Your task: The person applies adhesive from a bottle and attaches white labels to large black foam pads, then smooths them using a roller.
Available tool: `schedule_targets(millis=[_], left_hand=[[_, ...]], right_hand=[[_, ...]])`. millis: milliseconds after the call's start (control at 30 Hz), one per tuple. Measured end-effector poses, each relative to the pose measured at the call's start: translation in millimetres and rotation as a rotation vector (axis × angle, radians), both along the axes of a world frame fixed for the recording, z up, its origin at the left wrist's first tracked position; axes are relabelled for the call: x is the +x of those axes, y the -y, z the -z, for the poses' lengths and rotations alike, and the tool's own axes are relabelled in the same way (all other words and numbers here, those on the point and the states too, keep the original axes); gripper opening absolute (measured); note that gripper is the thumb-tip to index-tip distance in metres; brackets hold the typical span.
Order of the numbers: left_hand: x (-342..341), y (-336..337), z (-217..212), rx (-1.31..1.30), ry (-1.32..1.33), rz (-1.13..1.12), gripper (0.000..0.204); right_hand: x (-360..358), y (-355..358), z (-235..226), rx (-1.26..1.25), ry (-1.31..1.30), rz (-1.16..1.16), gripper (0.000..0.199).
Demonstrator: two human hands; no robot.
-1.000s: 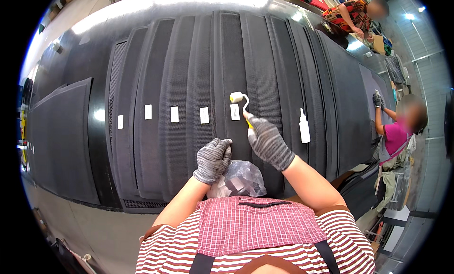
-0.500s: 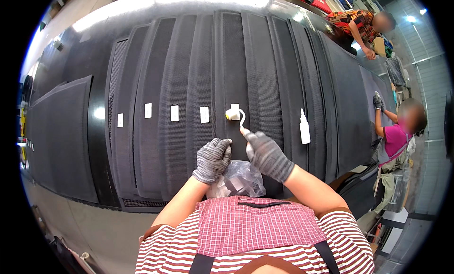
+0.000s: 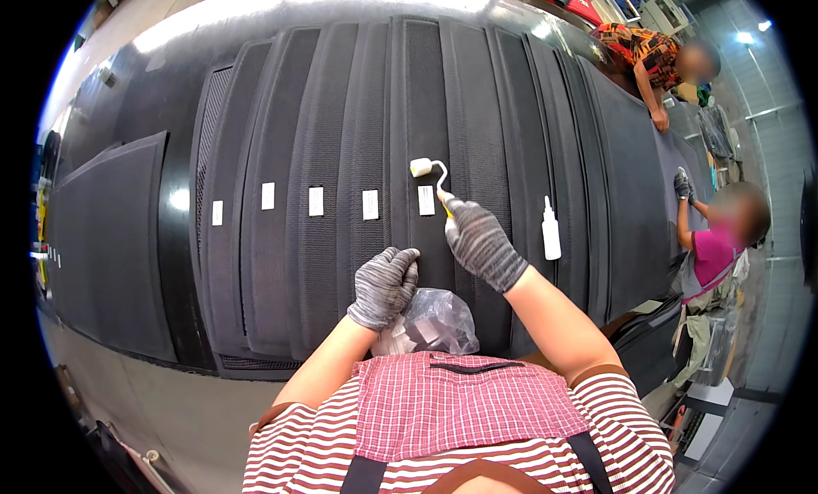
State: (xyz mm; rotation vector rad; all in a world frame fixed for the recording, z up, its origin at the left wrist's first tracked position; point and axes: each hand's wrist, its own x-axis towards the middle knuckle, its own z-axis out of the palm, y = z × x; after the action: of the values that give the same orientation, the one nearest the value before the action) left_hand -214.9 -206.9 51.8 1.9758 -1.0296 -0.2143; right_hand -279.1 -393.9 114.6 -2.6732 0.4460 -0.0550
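Observation:
My right hand (image 3: 484, 242), in a grey-striped knit glove, is wrapped round the yellow handle of a small paint roller (image 3: 422, 167). The white roller head is just above a white label (image 3: 426, 201) on a long black mat (image 3: 423, 93). My left hand (image 3: 383, 288), gloved alike, is curled shut over the near part of the mats. Anything inside its fingers is hidden. A clear plastic bag (image 3: 439, 322) with white pieces in it lies between my hands, against my apron. Right of my right hand lies a white squeeze bottle (image 3: 550, 230) with a narrow nozzle.
Several long black mats overlap side by side; others also carry a white label (image 3: 316, 202). More dark panels (image 3: 111, 247) lie at the left. On the right, a person in a pink shirt (image 3: 716, 251) and another in a patterned shirt (image 3: 641, 55) are at the table.
The roller has moved off the label, up and away from me, which uncovers the label. My right hand has shifted slightly with it; my left hand stays nearly still.

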Motion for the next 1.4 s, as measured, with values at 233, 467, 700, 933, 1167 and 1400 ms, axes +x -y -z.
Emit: schedule_targets(millis=[233,467,700,933,1167,1400], left_hand=[[0,-5,2,0.010,-0.005,-0.016,0.015],[3,-9,2,0.028,-0.002,-0.012,0.016],[3,-5,18,-0.127,0.042,-0.011,0.016],[-5,0,16,-0.119,0.015,-0.009,0.015],[-2,2,25,-0.093,0.052,0.011,0.015],[40,-30,54,-0.054,-0.552,-0.102,0.016]], right_hand=[[-40,-29,-20,0.138,-0.122,-0.046,0.049],[-72,-35,-32,0.067,-0.027,-0.113,0.049],[-4,-11,4,0.099,0.053,0.089,0.052],[-97,-1,-22,0.126,0.422,0.258,0.041],[-208,50,-10,-0.070,0.398,0.556,0.033],[-244,132,34,-0.297,0.227,0.601,0.025]])
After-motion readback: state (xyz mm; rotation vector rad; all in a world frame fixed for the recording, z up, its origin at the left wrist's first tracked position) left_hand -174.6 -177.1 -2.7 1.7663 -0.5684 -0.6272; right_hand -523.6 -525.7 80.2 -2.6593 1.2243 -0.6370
